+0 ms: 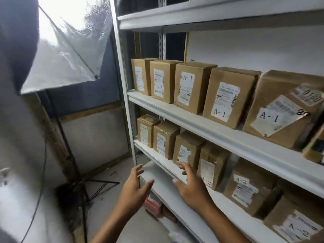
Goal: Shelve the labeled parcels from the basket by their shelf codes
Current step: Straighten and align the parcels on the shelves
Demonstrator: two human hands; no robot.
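A white metal shelf unit (pixel 228 135) fills the right side. Its middle shelf carries several brown cardboard parcels labeled A-1 (pixel 192 86). The shelf below holds several parcels labeled A-2 (pixel 249 186). My left hand (pixel 135 186) hovers in front of the lower shelf's left end, fingers spread, holding nothing. My right hand (pixel 190 185) is raised beside it, fingers extended toward the A-2 parcel (pixel 187 149) third from the left, close to it but whether touching is unclear. Both hands are empty. No basket is in view.
A photo softbox (pixel 70 46) on a black stand (pixel 84 188) with spread tripod legs occupies the left, with a cable hanging down. A red item (pixel 152 205) lies under the lowest shelf. The top shelf board (pixel 192 16) runs overhead.
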